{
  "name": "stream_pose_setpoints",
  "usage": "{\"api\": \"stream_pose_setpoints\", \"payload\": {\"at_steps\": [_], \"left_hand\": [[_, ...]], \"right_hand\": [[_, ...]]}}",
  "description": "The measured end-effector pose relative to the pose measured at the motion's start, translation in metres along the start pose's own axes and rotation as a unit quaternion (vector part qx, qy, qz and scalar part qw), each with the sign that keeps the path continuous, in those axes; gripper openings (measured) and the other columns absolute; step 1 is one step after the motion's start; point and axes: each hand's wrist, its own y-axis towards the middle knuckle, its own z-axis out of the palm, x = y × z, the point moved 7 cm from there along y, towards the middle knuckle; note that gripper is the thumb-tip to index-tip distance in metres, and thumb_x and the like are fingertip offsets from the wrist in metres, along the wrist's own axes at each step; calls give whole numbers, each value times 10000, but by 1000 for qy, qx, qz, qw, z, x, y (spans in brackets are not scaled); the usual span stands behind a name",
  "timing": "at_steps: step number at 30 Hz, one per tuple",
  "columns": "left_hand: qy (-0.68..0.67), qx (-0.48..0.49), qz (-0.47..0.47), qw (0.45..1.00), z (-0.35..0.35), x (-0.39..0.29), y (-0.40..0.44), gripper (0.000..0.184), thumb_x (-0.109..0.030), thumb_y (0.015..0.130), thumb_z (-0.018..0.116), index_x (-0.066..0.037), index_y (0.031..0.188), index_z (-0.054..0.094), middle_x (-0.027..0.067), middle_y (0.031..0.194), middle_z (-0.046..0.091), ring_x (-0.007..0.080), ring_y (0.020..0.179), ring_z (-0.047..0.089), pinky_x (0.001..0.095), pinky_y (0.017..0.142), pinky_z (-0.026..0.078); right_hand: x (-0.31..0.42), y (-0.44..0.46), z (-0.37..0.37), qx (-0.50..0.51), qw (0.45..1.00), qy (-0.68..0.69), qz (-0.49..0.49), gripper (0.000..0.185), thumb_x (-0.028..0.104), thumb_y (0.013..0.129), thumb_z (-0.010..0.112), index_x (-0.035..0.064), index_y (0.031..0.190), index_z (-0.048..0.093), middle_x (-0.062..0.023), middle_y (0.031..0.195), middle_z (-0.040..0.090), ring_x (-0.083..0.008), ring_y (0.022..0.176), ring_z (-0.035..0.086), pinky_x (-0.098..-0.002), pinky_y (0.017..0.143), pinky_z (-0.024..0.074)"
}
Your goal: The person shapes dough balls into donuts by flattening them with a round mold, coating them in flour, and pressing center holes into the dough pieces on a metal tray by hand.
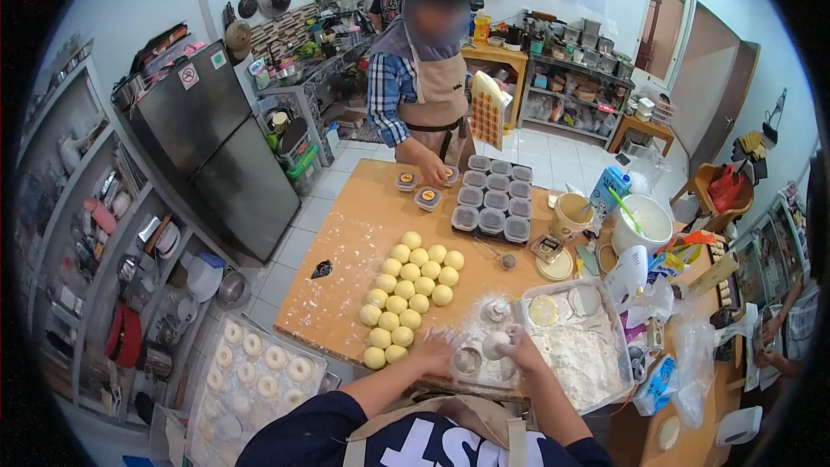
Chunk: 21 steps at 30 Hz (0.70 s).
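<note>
Fingers spread, my left hand is low over the table's near edge, between the yellow dough balls and a round, floury ring-shaped piece. It may touch the ring's edge; I cannot tell. My right hand is closed on a pale round piece dusted with flour, probably dough. Just beyond both hands, a small floury object stands in scattered flour. To the right is a tray of flour with flat dough rounds at its far end.
Across the table, another person touches small lidded cups beside a tray of lidded containers. A hand mixer, a white bowl and plastic bags crowd the right. Ring-shaped doughs fill a tray at lower left.
</note>
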Motion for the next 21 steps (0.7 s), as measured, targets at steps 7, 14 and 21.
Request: {"api": "stream_pose_setpoints", "payload": {"at_steps": [7, 14, 21], "left_hand": [[-685, -72, 73, 722, 0, -19, 44, 618, -84, 844, 641, -6, 1363, 316, 151, 1313, 460, 217, 1198, 473, 330, 970, 428], [-803, -89, 20, 589, -17, -31, 27, 549, 25, 825, 628, -10, 1307, 366, 107, 1233, 527, 187, 1101, 543, 296, 898, 482], [-742, -118, 22, 659, -17, -35, 24, 518, -34, 803, 679, -29, 1238, 397, 112, 1137, 590, 176, 1030, 583, 303, 894, 468]], "right_hand": [[14, 14, 11, 40, 987, -126, -89, 512, 51, 720, 733, 6, 1118, 414, -89, 1026, 551, -172, 931, 562, -299, 808, 481], [30, 9, 11, -11, 965, -175, -197, 498, 126, 723, 780, 16, 1052, 422, -84, 933, 540, -152, 867, 548, -295, 744, 472], [63, -22, 10, -55, 959, -182, -211, 442, 31, 674, 730, 19, 994, 426, -107, 893, 545, -182, 828, 561, -315, 742, 470]]}}
